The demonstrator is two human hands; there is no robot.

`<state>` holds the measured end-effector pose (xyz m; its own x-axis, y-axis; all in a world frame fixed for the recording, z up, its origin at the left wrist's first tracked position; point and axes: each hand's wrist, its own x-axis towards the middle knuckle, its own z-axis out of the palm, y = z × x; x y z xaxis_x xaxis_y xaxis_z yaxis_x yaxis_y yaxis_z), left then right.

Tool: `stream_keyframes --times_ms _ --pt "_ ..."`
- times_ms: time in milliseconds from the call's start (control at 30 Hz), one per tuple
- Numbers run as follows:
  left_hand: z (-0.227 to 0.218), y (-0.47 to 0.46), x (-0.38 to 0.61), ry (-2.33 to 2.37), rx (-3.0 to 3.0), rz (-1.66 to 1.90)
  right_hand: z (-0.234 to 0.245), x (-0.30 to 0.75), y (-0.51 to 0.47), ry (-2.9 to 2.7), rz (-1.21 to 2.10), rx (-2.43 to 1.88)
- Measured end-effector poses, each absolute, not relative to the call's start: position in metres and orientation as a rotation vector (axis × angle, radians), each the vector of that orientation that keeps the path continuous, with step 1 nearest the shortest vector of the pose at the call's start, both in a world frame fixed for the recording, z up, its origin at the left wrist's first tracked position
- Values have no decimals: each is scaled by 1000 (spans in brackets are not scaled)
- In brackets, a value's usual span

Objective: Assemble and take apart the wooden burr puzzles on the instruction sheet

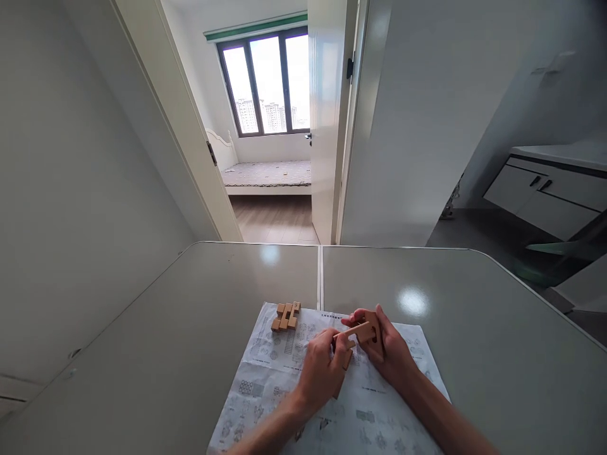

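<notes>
My left hand (323, 363) is closed on a notched wooden puzzle piece (356, 331), whose far end meets a second piece. That second wooden puzzle piece (375, 338), a flat one with a slot, is gripped in my right hand (389, 347). The two pieces touch at the slot; how deep one sits in the other I cannot tell. Under my left hand another bit of wood (348, 360) shows, partly hidden. Several more notched wooden pieces (286, 316) lie side by side at the sheet's upper left. Beneath both hands is a creased paper sheet (258, 373) printed with small diagrams.
The sheet lies on a glossy grey table (190, 354) with a pale seam (320, 278) down its middle. Beyond the far edge, an open door (327, 126) leads to a room with a bed (270, 174). A white cabinet (545, 189) stands at right.
</notes>
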<state>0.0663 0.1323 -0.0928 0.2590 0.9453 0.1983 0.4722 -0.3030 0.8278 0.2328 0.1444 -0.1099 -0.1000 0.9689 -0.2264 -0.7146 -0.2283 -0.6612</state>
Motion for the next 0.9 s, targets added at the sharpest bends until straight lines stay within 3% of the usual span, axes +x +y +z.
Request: stream_keyframes --times_ms 367,900 --pt "-95 135 67 1315 2001 949 -108 233 146 -407 1696 -676" --pt "-86 135 67 1285 1863 993 -107 214 136 -647 1429 -835"
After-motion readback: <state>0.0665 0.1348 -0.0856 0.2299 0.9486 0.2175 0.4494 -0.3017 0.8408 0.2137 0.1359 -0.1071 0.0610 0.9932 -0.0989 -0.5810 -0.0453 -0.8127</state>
